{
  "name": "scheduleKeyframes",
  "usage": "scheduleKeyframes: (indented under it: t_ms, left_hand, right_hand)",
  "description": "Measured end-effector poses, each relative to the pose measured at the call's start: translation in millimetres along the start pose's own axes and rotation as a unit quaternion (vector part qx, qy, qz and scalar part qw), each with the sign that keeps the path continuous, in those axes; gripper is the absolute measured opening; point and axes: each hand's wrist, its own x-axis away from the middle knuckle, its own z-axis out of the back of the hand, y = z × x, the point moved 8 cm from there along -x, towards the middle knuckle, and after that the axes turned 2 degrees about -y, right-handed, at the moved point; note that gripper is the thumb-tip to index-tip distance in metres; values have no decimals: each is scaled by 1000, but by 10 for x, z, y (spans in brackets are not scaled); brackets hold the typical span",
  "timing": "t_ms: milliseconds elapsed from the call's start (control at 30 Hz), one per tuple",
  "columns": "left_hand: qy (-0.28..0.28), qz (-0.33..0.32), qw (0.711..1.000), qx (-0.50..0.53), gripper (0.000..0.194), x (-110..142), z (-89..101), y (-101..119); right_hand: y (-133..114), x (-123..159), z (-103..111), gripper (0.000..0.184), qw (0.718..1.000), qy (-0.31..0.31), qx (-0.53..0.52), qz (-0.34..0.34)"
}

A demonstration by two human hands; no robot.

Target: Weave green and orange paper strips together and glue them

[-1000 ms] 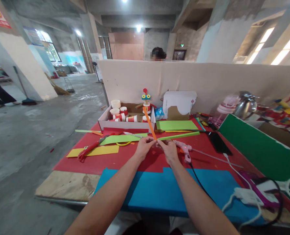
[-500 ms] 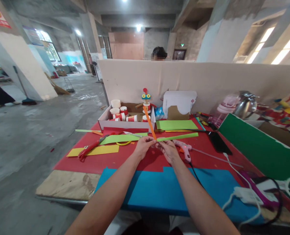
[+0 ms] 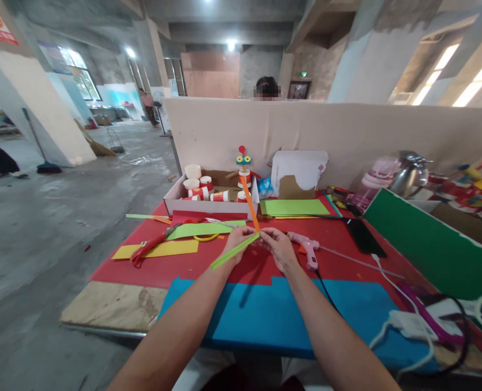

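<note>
My left hand (image 3: 236, 243) and my right hand (image 3: 280, 250) meet above the red table covering, fingers pinched where two narrow paper strips come together. The orange paper strip (image 3: 250, 205) points away from me, past the front of the box. From the same spot the green paper strip (image 3: 233, 252) slants toward me, over my left wrist. Fingertips partly hide the join of the strips. Just right of my right hand lies a pink hot glue gun (image 3: 311, 250) with a small red light.
Red-handled scissors (image 3: 151, 245) lie at left on green and yellow paper. Behind my hands, a white box (image 3: 208, 208) holds paper cups and a cup figure (image 3: 244, 160). At right are a phone (image 3: 365, 238), a green panel (image 3: 432, 250) and a power strip (image 3: 422, 326) with cables.
The green strip has swung from pointing right to slanting down-left over my left wrist. The orange strip stays nearly in place. Both hands keep their pinch.
</note>
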Motion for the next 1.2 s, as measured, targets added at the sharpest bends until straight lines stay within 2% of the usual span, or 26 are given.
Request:
scheduleKeyframes:
  t_ms: [233, 433, 567, 667, 867, 967, 1200]
  left_hand:
    - [-8, 9, 999, 30, 39, 16, -43, 15]
    - [2, 10, 998, 57, 37, 7, -30, -5]
    - [-23, 14, 999, 35, 32, 28, -93, -3]
    - [-24, 21, 999, -11, 33, 42, -119, -10]
    - [46, 1, 998, -35, 29, 35, 0, 22]
    - [46, -8, 996, -73, 22, 17, 20, 38]
    - [69, -21, 993, -90, 20, -6, 64, 50]
  right_hand:
    - [-131, 27, 30, 26, 991, 35, 105, 80]
    - [-221, 59, -5, 23, 987, 30, 119, 101]
    - [-164, 23, 92, 23, 992, 66, 62, 87]
    - [-105, 5, 105, 25, 995, 68, 31, 69]
    - [-59, 4, 11, 24, 998, 14, 39, 44]
    - [-29, -7, 30, 27, 999, 13, 31, 22]
    - [-133, 31, -3, 25, 996, 13, 59, 62]
